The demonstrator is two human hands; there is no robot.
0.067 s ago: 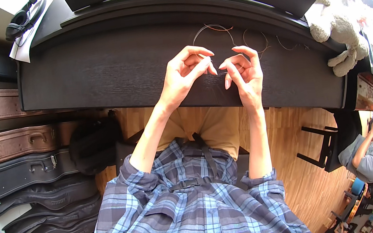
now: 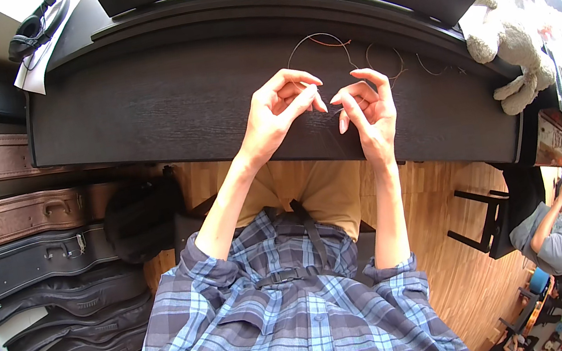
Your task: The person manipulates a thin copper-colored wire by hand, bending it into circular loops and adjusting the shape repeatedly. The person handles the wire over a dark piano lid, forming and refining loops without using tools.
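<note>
My left hand (image 2: 277,111) and my right hand (image 2: 373,113) hover close together over a black wood-grained top (image 2: 159,99). The left thumb and index finger pinch a thin wire string. Beyond the hands, a springy loop of string (image 2: 310,36) arches up and runs back down toward the right hand. My right thumb and fingertips are drawn together around a fine strand; the exact grip is hard to see. An orange-tinted strand (image 2: 330,43) shows inside the loop. Two more thin curled strings, a coiled string (image 2: 402,66) and a short curved one (image 2: 426,69), lie farther right.
Black headphones (image 2: 37,27) rest on white paper at the far left. A pale plush toy (image 2: 515,54) sits at the right end. Instrument cases (image 2: 19,217) are stacked on the left. A black stool (image 2: 479,221) stands on the wooden floor, with another person (image 2: 556,238) at right.
The string loop beyond my hands has shifted slightly, its left side now thinner and farther left. Both hands stay almost still.
</note>
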